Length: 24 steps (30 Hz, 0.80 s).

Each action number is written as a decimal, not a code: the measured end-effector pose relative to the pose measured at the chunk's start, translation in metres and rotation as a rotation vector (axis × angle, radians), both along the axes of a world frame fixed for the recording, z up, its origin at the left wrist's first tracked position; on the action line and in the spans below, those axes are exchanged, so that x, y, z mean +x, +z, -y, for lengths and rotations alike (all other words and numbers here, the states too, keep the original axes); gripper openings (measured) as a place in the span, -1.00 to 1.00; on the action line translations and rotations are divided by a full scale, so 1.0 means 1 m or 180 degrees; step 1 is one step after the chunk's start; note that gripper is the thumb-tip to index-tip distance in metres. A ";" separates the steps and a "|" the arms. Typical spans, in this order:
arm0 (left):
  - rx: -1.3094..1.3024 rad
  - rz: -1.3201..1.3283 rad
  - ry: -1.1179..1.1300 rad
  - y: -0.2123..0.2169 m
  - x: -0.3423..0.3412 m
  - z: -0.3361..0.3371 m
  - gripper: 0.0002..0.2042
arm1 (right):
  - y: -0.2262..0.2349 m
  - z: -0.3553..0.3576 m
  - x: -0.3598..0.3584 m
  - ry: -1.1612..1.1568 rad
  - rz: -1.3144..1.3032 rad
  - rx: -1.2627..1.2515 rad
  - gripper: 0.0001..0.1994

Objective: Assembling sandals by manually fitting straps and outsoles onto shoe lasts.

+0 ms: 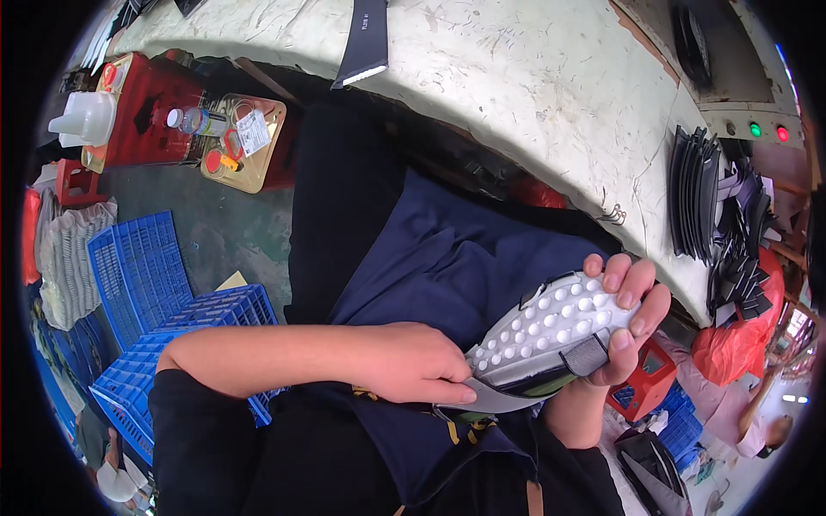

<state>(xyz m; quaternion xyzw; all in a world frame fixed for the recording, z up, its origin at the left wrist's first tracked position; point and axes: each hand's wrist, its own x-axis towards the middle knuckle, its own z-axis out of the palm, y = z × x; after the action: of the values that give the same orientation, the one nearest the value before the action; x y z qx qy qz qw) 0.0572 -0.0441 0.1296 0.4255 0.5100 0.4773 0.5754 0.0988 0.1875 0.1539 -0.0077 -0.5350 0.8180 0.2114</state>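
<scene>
A grey shoe [546, 325], its face covered in rows of pale round bumps, lies tilted in front of my body. My right hand [626, 311] wraps around its far right end, with the fingers over the edge and the thumb on the near side. At its lower left end my left hand [422, 365] is closed on the shoe, thumb along a smooth grey band [503, 401]. Some of the left fingertips are hidden behind the shoe. A dark strip with green shows between the band and the bumpy face.
Ahead stretches a scuffed white worktable [525, 69] with a black strip [365, 43] on it. Stacked black pieces [693, 193] stand at its right end. Blue plastic crates [142, 271] sit at left. A tray [274, 142] lies beside a red stool [155, 112].
</scene>
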 end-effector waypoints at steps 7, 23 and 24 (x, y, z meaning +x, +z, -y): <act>-0.1043 -0.0194 0.0204 -0.001 -0.022 -0.030 -0.42 | 0.010 0.000 0.011 -0.0260 -0.0211 0.0029 -0.72; -0.0284 0.1134 -0.0222 -0.032 -0.028 -0.066 0.10 | -0.001 -0.014 0.014 -0.0389 -0.0188 -0.0083 -0.75; -0.0315 0.1441 -0.0179 -0.036 -0.024 -0.066 0.10 | -0.001 -0.014 0.014 -0.0390 -0.0166 -0.0085 -0.75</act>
<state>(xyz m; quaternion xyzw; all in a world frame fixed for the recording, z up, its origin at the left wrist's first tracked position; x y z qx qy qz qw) 0.0335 0.0222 0.0937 0.2928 0.3787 0.5187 0.7084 0.1125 0.2012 0.1526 -0.0219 -0.5168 0.8105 0.2749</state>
